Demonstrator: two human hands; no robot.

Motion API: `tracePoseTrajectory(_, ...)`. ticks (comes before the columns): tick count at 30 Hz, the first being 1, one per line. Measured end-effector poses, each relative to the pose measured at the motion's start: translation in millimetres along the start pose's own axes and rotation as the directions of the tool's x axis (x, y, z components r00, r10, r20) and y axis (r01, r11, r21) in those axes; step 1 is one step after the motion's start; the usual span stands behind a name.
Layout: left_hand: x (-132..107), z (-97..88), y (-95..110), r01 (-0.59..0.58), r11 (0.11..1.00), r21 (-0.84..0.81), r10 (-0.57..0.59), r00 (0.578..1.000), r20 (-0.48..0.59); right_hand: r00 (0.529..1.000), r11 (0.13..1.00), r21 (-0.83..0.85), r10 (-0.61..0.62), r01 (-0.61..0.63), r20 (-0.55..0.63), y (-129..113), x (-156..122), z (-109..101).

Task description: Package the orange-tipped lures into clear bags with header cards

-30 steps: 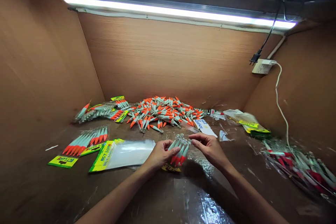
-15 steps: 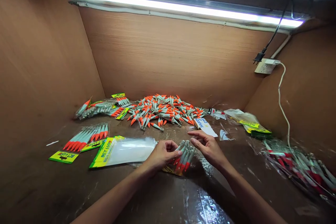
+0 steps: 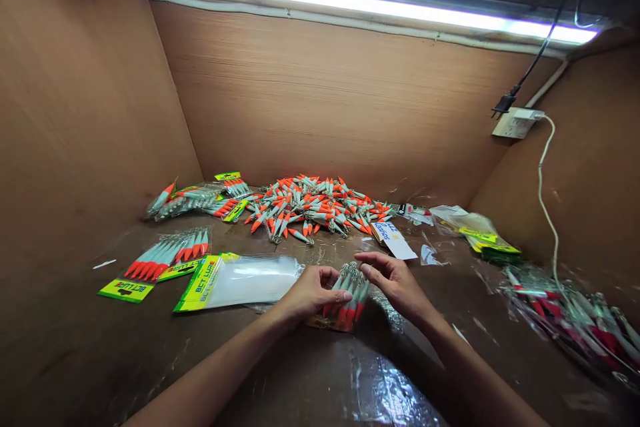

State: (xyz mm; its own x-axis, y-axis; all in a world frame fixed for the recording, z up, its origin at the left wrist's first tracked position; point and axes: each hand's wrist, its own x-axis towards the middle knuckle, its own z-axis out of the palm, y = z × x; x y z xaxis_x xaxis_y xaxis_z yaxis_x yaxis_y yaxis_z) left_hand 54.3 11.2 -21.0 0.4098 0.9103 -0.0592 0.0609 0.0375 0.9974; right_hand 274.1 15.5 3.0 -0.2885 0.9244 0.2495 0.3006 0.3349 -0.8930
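Note:
My left hand (image 3: 320,290) is closed on a clear packet of lures (image 3: 350,293), the thumb lying across its front. Inside the packet several pale lures with red-orange ends stand side by side, hooks up and the dark-looking header down towards me. My right hand (image 3: 393,280) is at the packet's upper right corner, thumb and index finger apart beside the hooks; whether they touch the plastic I cannot tell. Left of my hands lies a stack of flat clear bags (image 3: 250,280) with yellow-green headers.
A heap of loose orange-and-white lures (image 3: 315,207) lies along the back wall. Filled packets (image 3: 160,257) are at the left, with more packets (image 3: 200,203) behind. At right are bags (image 3: 487,237) and a pile of red-and-white lures (image 3: 575,313). A white card (image 3: 395,240) lies near the heap.
My right hand has come slightly closer to the packet's hooks. The packet stays in my left hand, shifted a little left. The whole view has moved slightly.

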Motion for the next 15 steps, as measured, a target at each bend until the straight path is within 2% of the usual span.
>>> tracePoseTrajectory(4, -1, 0.3, 0, 0.009, 0.998, 0.062, -0.007, 0.999, -0.034, 0.999, 0.999, -0.031, -0.034, 0.033, -0.016, 0, 0, -1)
tracePoseTrajectory(10, 1, -0.8, 1, -0.018, 0.993, 0.114, 0.028, 0.996, -0.09, 0.98, 0.978, -0.062, -0.199, 0.197, -0.022, -9, -4, -1)
tracePoseTrajectory(15, 1, -1.1, 3, -0.027, 0.995, 0.099, 0.036, 0.995, -0.096, 0.982, 0.977, -0.097, -0.189, 0.189, 0.005, -11, -6, -1)
